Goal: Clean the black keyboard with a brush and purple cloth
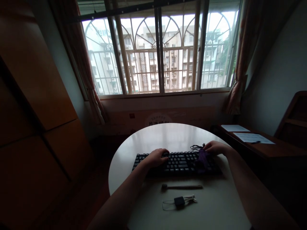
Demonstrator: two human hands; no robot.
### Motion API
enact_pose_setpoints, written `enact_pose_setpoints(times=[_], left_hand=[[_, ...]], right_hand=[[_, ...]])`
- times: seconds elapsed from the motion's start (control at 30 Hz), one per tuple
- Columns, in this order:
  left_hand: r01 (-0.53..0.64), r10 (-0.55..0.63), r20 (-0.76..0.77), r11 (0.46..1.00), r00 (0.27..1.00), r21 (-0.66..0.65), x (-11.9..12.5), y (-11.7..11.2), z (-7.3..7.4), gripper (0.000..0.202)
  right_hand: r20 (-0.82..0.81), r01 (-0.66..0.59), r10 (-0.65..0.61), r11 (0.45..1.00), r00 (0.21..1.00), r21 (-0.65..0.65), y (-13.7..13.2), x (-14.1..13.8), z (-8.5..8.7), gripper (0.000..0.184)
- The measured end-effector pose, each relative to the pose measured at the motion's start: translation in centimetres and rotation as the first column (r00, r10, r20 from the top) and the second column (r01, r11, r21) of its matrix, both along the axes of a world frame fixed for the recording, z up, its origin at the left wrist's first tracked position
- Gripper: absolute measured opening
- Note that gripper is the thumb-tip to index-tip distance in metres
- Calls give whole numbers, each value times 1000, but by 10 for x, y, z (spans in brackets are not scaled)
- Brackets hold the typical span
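A black keyboard (pixel 179 164) lies across the white round table (pixel 148 137). My left hand (pixel 157 157) is on its left part, fingers curled over the far edge and thumb on the keys. At the keyboard's right end, my right hand (pixel 216 148) is closed at the top of a dark purple cloth (pixel 203 158), which drapes over the keys there. The fingertips are partly hidden. Just behind the cloth is a coiled black cable (pixel 197 147). Nearer to me lie a thin-handled brush (pixel 182 187) and a wire keycap puller (pixel 179 201) with a black middle.
Right of the table stands a dark wooden desk (pixel 283 151) bearing paper sheets (pixel 253 138) and a pen (pixel 256 142). A wooden cabinet (pixel 59 143) is on the left. Beyond the table, a barred window (pixel 160 64) hangs between curtains (pixel 236 92).
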State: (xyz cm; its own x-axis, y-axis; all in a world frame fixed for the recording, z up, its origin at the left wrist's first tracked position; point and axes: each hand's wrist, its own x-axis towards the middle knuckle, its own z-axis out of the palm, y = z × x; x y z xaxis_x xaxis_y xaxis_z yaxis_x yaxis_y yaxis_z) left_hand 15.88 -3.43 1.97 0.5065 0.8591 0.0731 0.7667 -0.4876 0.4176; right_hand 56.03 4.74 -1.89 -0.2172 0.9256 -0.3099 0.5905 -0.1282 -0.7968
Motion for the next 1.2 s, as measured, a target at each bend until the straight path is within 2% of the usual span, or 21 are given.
enact_pose_setpoints(times=[0.1, 0.2, 0.3, 0.47, 0.67, 0.77, 0.87, 1.07, 1.2], left_hand=[[-1, 1, -6, 1000, 1000, 13, 1, 1, -1, 43], [-1, 2, -15, 1000, 1000, 16, 1, 2, -2, 43], [-1, 1, -17, 1000, 1000, 8, 1, 3, -3, 44], [1, 0, -15, 1000, 1000, 16, 2, 4, -3, 43], [8, -8, -8, 1000, 1000, 24, 2, 4, -3, 43], [13, -13, -2, 1000, 1000, 18, 2, 3, -2, 42], [14, -14, -2, 1000, 1000, 18, 2, 2, -1, 42], [5, -5, -16, 1000, 1000, 4, 0, 2, -2, 44], [3, -3, -15, 1000, 1000, 3, 1, 2, -1, 43]], right_hand=[[78, 11, -12, 1000, 997, 16, 0, -3, 2, 36], [145, -34, 18, 993, 989, 111, 3, -13, 1, 33], [167, -82, 50, 979, 985, 189, 4, -26, -1, 38], [264, -80, 24, 975, 964, 205, -4, -43, 2, 49], [325, -103, 21, 966, 946, 238, -10, -52, 4, 48], [254, -101, 43, 971, 966, 219, -7, -48, 2, 45], [170, -95, 64, 979, 983, 180, -2, -32, 0, 43], [87, 3, -4, 1000, 996, 12, 4, 8, -2, 48], [82, 20, -18, 1000, 996, -22, 4, 11, 0, 45]])
